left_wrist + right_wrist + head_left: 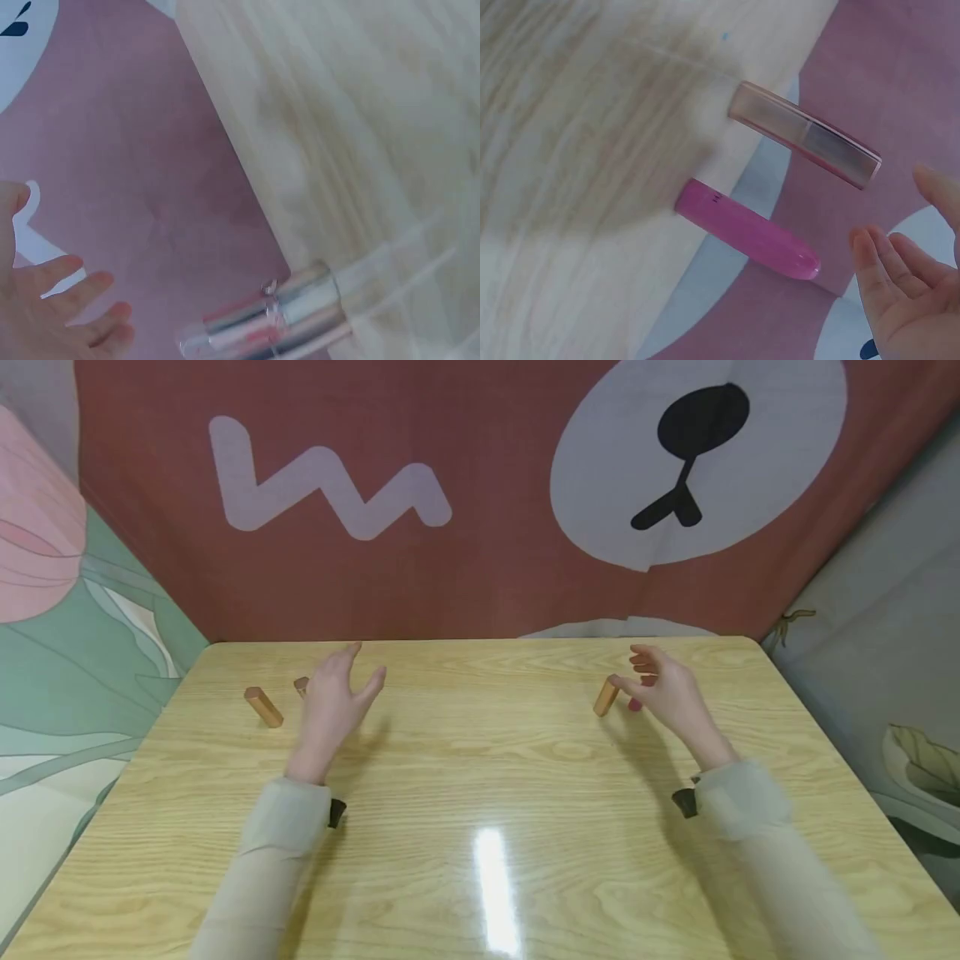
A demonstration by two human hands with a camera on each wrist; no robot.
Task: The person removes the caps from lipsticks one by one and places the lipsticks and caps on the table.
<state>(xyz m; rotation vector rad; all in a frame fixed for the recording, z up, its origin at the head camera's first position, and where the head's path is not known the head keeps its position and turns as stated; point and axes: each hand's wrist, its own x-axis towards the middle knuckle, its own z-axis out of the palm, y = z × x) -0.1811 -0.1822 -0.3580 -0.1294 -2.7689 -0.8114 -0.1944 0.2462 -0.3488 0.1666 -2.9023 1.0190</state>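
Left hand (330, 702): fingers relaxed, near 2 brown-topped shiny tubes (264, 707). Right hand (671, 693): fingers loosely curved, near gold square-edged tube (606, 697) and pink round-tipped cylinder (748, 230).

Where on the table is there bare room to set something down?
The table is bare between the left hand and right hand, also nearer, between the sleeves. Crowded: around the left hand, with two tubes; around the right, with an orange-gold tube and a pink tube.

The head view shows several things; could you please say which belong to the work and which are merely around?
Likely in the work: left hand, right hand, pink tube, brown tube beside it, partly hidden tube, leftmost tube.
Likely just around: table, printed cloth.
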